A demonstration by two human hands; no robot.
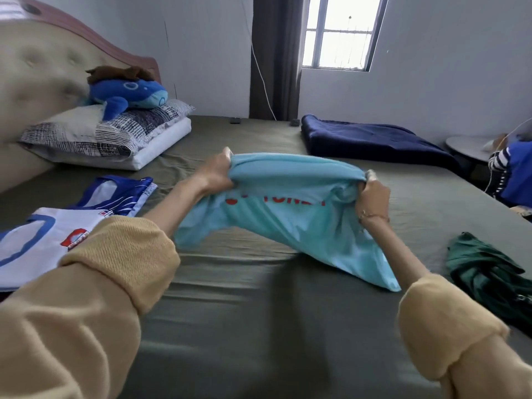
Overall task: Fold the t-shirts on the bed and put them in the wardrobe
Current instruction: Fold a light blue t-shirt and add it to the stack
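Light-blue t-shirt (288, 214) hung slack above the bed (230, 326), soft and light, sagging between grips. Left hand (214, 171) and right hand (374, 194) each clenched bunched cloth at its upper edge. Best held by the corners. White-and-blue jersey (57, 240) lay leftward, green garment (483, 272) rightward.

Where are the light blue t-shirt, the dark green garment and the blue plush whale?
light blue t-shirt (288, 223): head view, on the front panel below the red print.
dark green garment (478, 263): head view, on its crumpled middle.
blue plush whale (135, 92): head view, on its body.
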